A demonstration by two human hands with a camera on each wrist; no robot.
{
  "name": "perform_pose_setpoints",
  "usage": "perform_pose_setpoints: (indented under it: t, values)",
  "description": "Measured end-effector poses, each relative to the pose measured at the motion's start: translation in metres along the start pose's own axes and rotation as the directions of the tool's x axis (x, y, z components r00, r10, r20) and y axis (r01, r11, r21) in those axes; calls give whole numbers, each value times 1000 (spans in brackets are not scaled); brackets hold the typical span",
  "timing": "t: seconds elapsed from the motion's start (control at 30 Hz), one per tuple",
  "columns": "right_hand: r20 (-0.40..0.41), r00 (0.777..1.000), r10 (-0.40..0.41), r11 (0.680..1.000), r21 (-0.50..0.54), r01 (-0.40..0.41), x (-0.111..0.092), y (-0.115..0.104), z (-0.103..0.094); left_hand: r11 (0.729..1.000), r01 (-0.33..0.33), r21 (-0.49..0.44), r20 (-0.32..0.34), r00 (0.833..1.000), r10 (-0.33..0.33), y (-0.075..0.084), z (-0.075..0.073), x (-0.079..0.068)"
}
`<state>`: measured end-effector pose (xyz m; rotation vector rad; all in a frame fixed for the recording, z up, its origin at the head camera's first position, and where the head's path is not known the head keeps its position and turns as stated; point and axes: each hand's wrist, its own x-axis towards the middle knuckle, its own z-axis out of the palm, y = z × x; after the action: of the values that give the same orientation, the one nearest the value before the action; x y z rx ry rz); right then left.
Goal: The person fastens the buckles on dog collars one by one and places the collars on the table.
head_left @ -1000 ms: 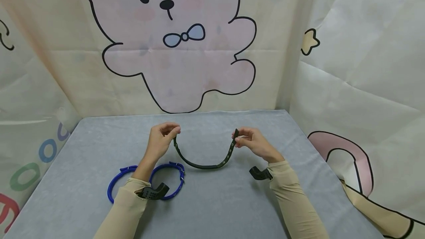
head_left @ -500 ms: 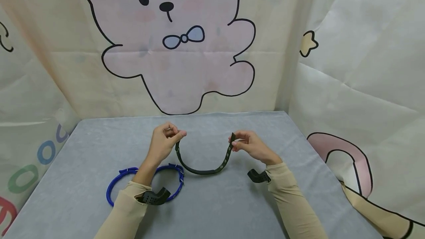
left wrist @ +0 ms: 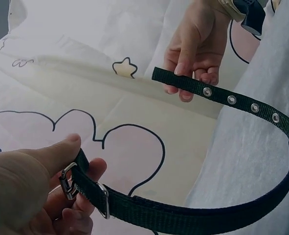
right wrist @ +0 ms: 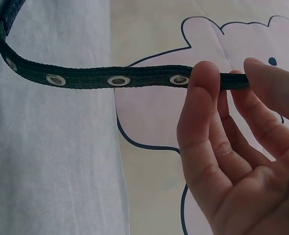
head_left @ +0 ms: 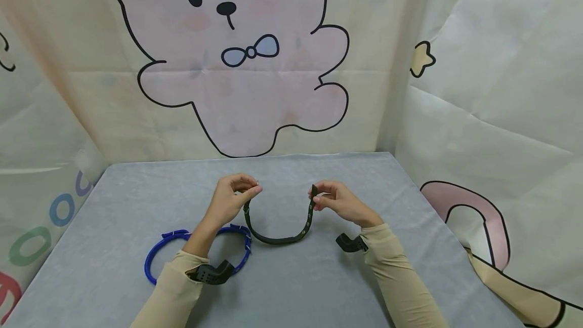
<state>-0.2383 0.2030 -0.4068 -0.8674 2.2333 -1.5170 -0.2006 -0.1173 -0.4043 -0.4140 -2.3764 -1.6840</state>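
Green strap [left wrist: 164, 215] pinched at ends by left fingers [left wrist: 72, 142], right fingers [right wrist: 199, 103].

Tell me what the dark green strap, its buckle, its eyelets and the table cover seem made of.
Dark green strap: woven fabric, perhaps nylon, matte; a fine weave shows.
Buckle: probably metal, shiny and silvery, with bright highlights.
Eyelets: likely metal too; pale, glinting rings.
Table cover: apparently soft cloth, dull and mottled; fibre unclear.

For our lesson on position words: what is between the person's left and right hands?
A dark green strap hangs in a curve from the left hand to the right hand; the head view shows this.
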Motion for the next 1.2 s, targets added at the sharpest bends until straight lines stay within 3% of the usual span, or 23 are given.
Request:
perform_pose_setpoints:
  t: [0.47,0.7,0.87,1.2]
  values:
    - [-4,1000,23,999,-23,-23,3,0,4,999,50,-5,104,993,-49,3,-7,-3]
    - [5,1000,-7,999,35,7,6,5,8,1000,30,-8,120,992,-29,5,-6,-2]
    - [4,1000,7,1000,21,-7,5,4,11,999,29,-13,124,992,-27,6,0,-2]
    - [6,999,-41,999,2,41,9,5,21,1000,21,-10,108,994,-20,7,9,-4]
